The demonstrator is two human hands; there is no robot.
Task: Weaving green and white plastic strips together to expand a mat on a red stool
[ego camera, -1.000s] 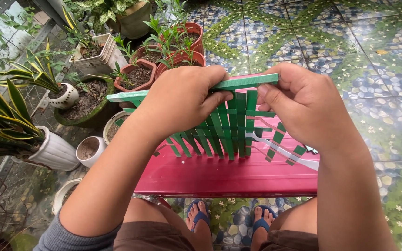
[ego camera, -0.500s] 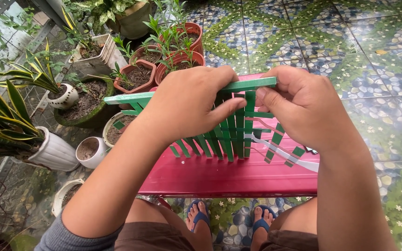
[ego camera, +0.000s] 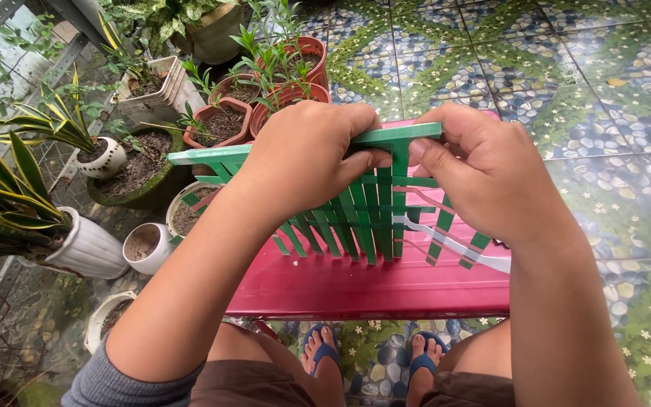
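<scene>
A partly woven mat of green flat strips point(ego camera: 367, 215) is held upright over a red plastic stool point(ego camera: 371, 290). My left hand point(ego camera: 307, 162) grips its upper left part, fingers curled over the top horizontal strip. My right hand point(ego camera: 484, 169) pinches the right end of that top strip with thumb and fingers. The loose lower ends of the vertical strips fan out above the stool top. A white strip point(ego camera: 461, 245) runs across the lower right of the weave and lies on the stool.
Potted plants stand at the left: terracotta pots point(ego camera: 224, 124), a white square planter point(ego camera: 161, 92), white round pots point(ego camera: 88, 245) with striped leaves. The patterned tile floor point(ego camera: 589, 98) spreads to the right. My feet in blue sandals point(ego camera: 423, 354) show beneath the stool.
Both hands and the weave have shifted slightly; my right thumb and fingers have closed in on the top strip's right end.
</scene>
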